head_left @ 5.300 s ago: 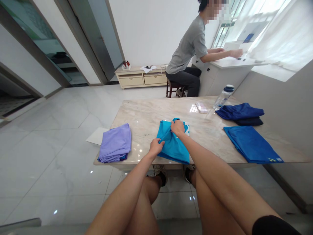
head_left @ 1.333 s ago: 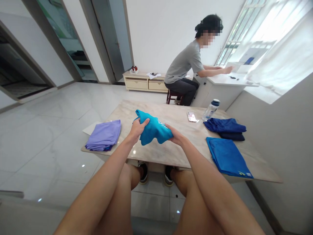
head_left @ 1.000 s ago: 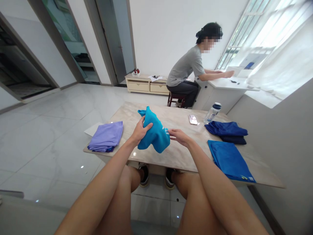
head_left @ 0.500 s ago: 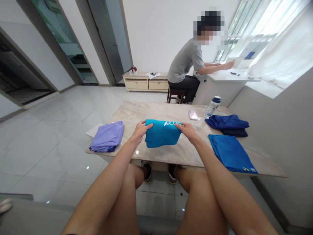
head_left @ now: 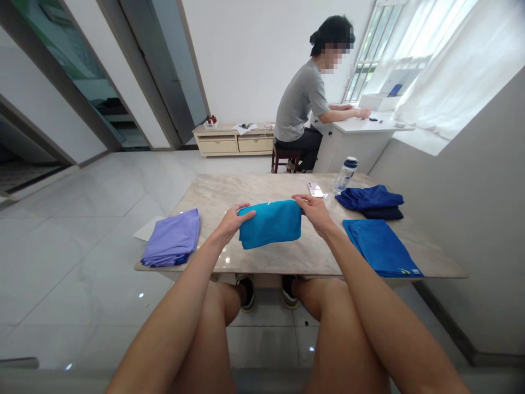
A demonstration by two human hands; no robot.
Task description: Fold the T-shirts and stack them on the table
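Observation:
A bright turquoise-blue folded T-shirt [head_left: 270, 224] is held up over the middle of the marble-look table [head_left: 229, 189]. My left hand [head_left: 233, 220] pinches its upper left corner, thumb in front. At its upper right corner my right hand [head_left: 314, 210] grips the cloth between thumb and fingers. Only a sliver of white print shows along the top edge. Left of my left hand lies a stack of folded clothes, a lilac one [head_left: 172, 235] on top. Right of my right hand, a folded blue garment [head_left: 381, 246] rests flat on the table.
Behind the blue garment sits a dark blue bundle [head_left: 371, 198]. A clear water bottle [head_left: 345, 175] and a phone [head_left: 315, 190] stand and lie near the far edge. Beyond, a person in a grey shirt [head_left: 299, 104] sits at a white desk [head_left: 361, 125] beside a low cabinet [head_left: 219, 145].
The T-shirt has turned so that its white print is mostly out of sight. My right hand has shifted to its top right corner. The view has moved slightly; the seated person's hand is lower.

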